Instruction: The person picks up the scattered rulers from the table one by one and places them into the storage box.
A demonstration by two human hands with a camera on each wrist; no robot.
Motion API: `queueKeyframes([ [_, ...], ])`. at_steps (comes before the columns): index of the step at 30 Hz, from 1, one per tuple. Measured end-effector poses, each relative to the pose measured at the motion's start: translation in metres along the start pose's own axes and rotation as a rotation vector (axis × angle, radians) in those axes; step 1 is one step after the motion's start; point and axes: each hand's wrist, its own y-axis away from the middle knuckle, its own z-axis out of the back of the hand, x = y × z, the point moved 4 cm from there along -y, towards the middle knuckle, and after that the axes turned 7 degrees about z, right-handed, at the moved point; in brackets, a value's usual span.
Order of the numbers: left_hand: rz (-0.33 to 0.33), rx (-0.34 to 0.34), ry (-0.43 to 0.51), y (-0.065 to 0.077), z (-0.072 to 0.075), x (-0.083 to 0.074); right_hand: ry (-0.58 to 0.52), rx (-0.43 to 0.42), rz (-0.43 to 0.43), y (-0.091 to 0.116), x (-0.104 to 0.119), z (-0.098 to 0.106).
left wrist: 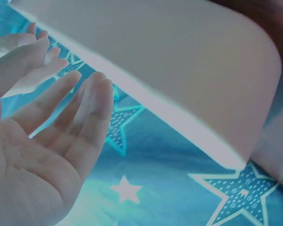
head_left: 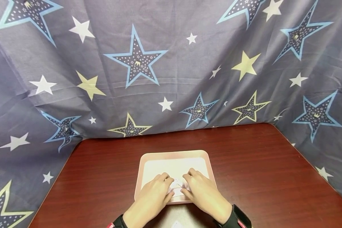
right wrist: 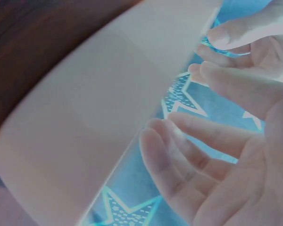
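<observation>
A pink tray [head_left: 145, 158] with a white inner floor lies in front of the person. Over its near side both hands come together from left and right. The left hand [head_left: 155, 191] has its fingers bent softly, with thumb apart from fingertips in the left wrist view. Facing it, the right hand [head_left: 200, 193] is posed alike, a gap showing between thumb and fingers in the right wrist view. Between the hands is a pale, partly see-through crumpled patch [head_left: 177, 184], its kind unclear. Neither wrist view shows it clearly, and no firm grip on it is visible.
The tray stands on a reddish-brown wooden table [head_left: 259, 164]. A grey curtain with stars [head_left: 176, 63] hangs behind and at both sides. Below the tray, a small whitish shape [head_left: 176, 224] shows at the frame's bottom edge. Both wrists wear black straps [head_left: 236, 217].
</observation>
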Motion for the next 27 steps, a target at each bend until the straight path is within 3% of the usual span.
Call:
queueKeyframes([
  [6, -0.061, -0.002, 0.059, 0.008, 0.020, -0.008, 0.032, -0.070, 0.060, 0.008, 0.013, 0.017],
  [12, -0.124, 0.051, 0.130, 0.019, 0.034, -0.015, 0.015, -0.056, 0.083, 0.018, 0.024, 0.029],
  [21, -0.168, 0.142, 0.161, 0.032, 0.035, -0.014, -0.032, 0.087, 0.052, 0.028, 0.027, 0.022],
  [27, -0.228, 0.129, 0.174, 0.038, 0.028, -0.013, -0.072, 0.117, 0.065, 0.034, 0.026, 0.016],
])
